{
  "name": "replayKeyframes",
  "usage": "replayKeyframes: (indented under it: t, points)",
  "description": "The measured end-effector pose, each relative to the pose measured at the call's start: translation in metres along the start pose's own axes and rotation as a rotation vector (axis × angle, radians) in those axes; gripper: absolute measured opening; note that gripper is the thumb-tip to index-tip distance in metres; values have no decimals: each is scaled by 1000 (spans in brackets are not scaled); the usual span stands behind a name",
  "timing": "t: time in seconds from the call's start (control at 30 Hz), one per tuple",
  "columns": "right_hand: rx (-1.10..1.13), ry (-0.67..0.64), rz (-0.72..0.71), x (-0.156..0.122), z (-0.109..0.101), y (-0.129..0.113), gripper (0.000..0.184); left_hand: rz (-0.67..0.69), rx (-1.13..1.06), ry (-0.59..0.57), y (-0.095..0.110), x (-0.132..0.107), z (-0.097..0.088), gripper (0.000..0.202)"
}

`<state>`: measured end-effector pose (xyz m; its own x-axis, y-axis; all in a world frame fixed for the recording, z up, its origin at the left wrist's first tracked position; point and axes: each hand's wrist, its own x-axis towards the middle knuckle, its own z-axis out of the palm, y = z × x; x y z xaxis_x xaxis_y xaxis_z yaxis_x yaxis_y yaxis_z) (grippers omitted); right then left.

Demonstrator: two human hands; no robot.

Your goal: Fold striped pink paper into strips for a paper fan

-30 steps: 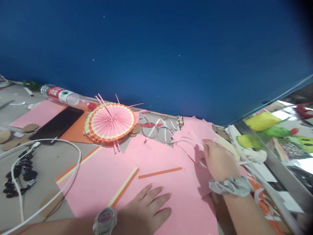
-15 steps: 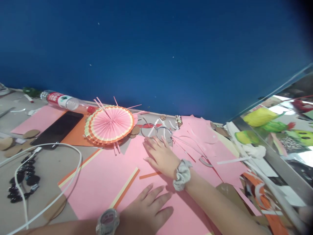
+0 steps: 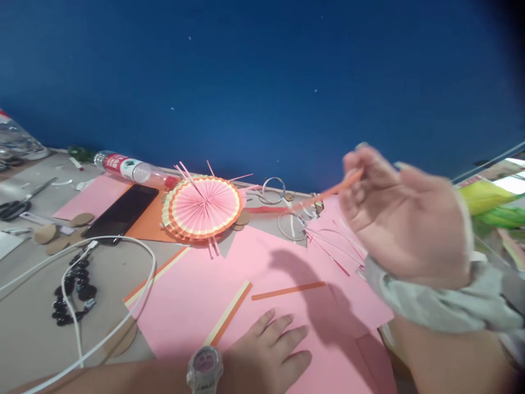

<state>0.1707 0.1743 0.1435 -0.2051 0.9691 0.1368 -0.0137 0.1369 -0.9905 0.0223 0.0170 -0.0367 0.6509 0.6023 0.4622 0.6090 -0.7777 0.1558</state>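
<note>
My left hand rests with fingers spread on a large pink sheet of paper and wears a clear watch. Raised at the right, with its palm side showing, my right hand holds a thin orange paper strip in its fingers. Motion smears the strip and the fingertips a little. Another orange strip lies on the pink sheet above my left hand. A yellow-and-orange strip slants beside it. Behind stands or leans a pleated pink, yellow and orange paper rosette.
Left of the rosette are a phone, a plastic bottle, scissors and a black beaded bracelet. A white cable loops across the left. A blue panel rises behind. Round rings lie near it.
My right hand has lifted off the pink paper, moved right and up, and now holds an orange strip. My left hand stays flat on the sheet. The view has turned left.
</note>
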Motion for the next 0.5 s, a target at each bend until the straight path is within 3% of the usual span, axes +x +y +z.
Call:
replayKeyframes:
  t: [0.1,0.17,0.23,0.27,0.33,0.4,0.47,0.5]
  points:
    - [262,-318,279,-25,38,26,37,-33,22,120,2,1,9,18]
    - [371,-501,456,-40,63,55,40,-18,45,156,2,1,14,19]
    - [417,-563,608,-50,80,80,52,10,95,184,2,1,17,21]
    - [409,-562,615,-54,85,89,54,21,123,198,2,1,19,23]
    - [185,-541,485,-57,87,98,56,45,161,223,1,0,22,24]
    - [-244,-496,237,-61,83,93,56,77,242,200,0,-1,26,24]
    - [-551,-485,19,-67,75,82,46,40,466,83,-2,-2,33,21]
    - [-565,-516,-39,-72,72,75,37,-29,602,0,-3,-3,36,24]
